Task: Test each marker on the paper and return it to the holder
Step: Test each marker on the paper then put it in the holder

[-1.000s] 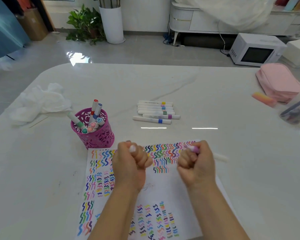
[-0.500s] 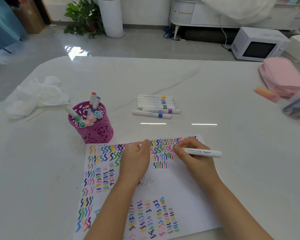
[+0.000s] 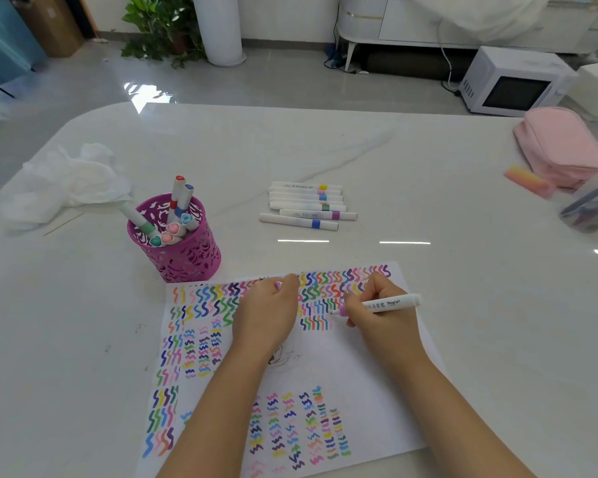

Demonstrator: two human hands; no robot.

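A white paper [image 3: 366, 367] covered in coloured squiggles lies at the table's near edge. My right hand [image 3: 377, 312] grips an uncapped white marker [image 3: 390, 303] with a pink collar, its tip on the paper beside a row of squiggles. My left hand [image 3: 266, 312] rests curled on the paper and holds a small pink cap, seen only as a bit between the fingers. A magenta cut-out holder [image 3: 183, 250] with several markers stands just beyond the paper's left corner. Several capped markers [image 3: 308, 205] lie in a row on the table further back.
Crumpled white tissue [image 3: 63, 184] lies at the left. A pink pouch [image 3: 563, 146], a pink-orange eraser [image 3: 529, 181] and a clear case of pens [image 3: 591, 208] sit at the right edge. The white marble table [image 3: 463, 288] has bare surface right of the paper.
A second ago both fists were pulling the marker and its cap apart. Now the left hand rests on the paper with the cap and the right hand has brought the tip down to the paper.
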